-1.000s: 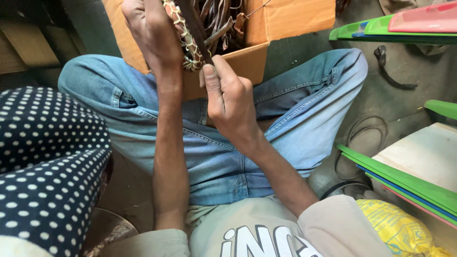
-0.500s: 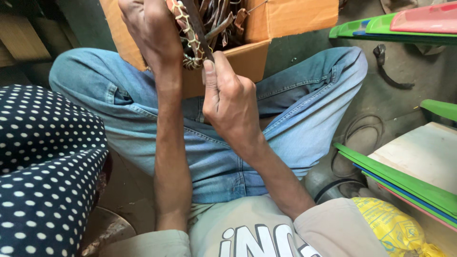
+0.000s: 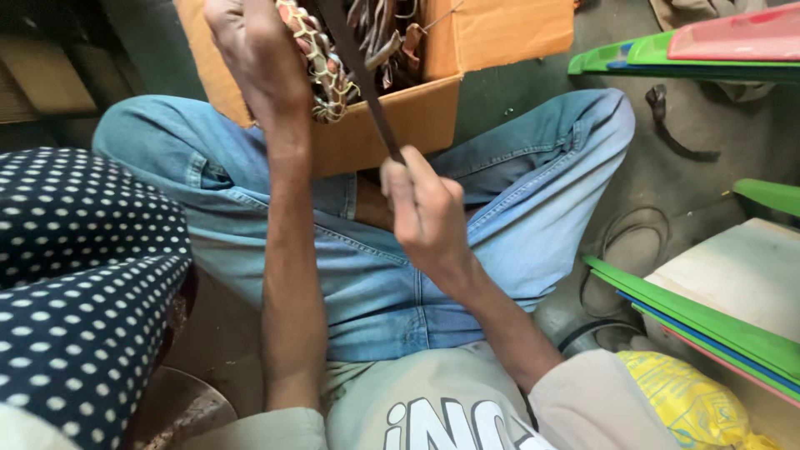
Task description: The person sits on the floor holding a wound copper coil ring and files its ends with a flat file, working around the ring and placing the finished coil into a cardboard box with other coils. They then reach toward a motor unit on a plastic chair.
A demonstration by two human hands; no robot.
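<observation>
Here the left hand (image 3: 254,54) is raised and clenched around a woven, multicoloured braided cord piece (image 3: 321,62), keeping it up at working height, while the right hand (image 3: 421,212) pinches the lower end of a dark, narrow leather strap (image 3: 367,92), pulling it taut. Both hang just before the open brown cardboard box (image 3: 467,50) between the blue-jeaned knees (image 3: 533,175).

Pulling a strap taut over my lap

My left hand (image 3: 258,58) grips a woven patterned piece (image 3: 321,58) high up; my right hand (image 3: 425,217) pinches the lower end of a dark strap (image 3: 367,83) running up from it. A cardboard box (image 3: 492,37) of dark straps sits against my jeans (image 3: 533,192), beside stacked coloured boards (image 3: 692,321).
</observation>
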